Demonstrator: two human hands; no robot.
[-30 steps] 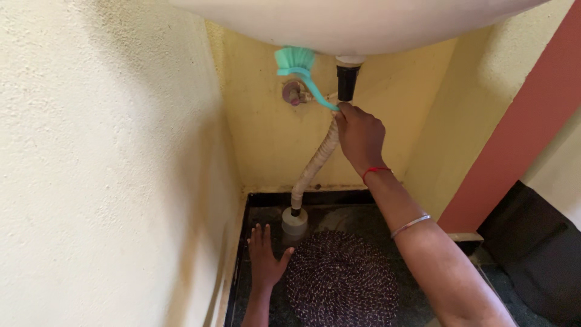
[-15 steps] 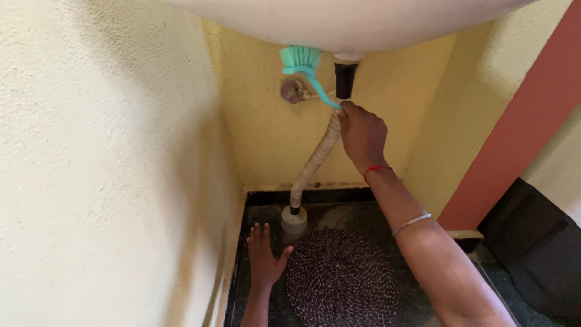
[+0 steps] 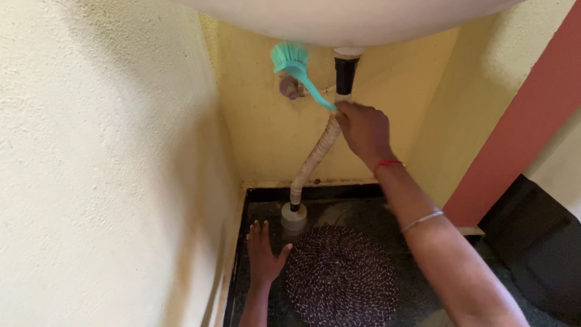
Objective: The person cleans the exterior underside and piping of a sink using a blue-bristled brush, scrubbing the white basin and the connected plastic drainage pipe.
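brush: teal scrub brush (image 3: 295, 65) up under the white basin (image 3: 339, 21), handle running diagonal, bristles pointing up-left
right hand: right hand (image 3: 363, 130) wrapped tight around the handle's lower end, beside the drain pipe (image 3: 315, 157)
left hand: left hand (image 3: 264, 254) flat on the dark floor (image 3: 369, 215), fingers spread, next to the round woven mat (image 3: 341, 275)

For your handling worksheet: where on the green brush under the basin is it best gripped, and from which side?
Grip the green brush at the lower end of its thin handle, from the right and below, as the right hand does. Its bristle head points up-left beside the drain pipe.

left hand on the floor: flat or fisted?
Flat. The left hand lies palm-down with fingers spread on the dark floor, beside the round mat.
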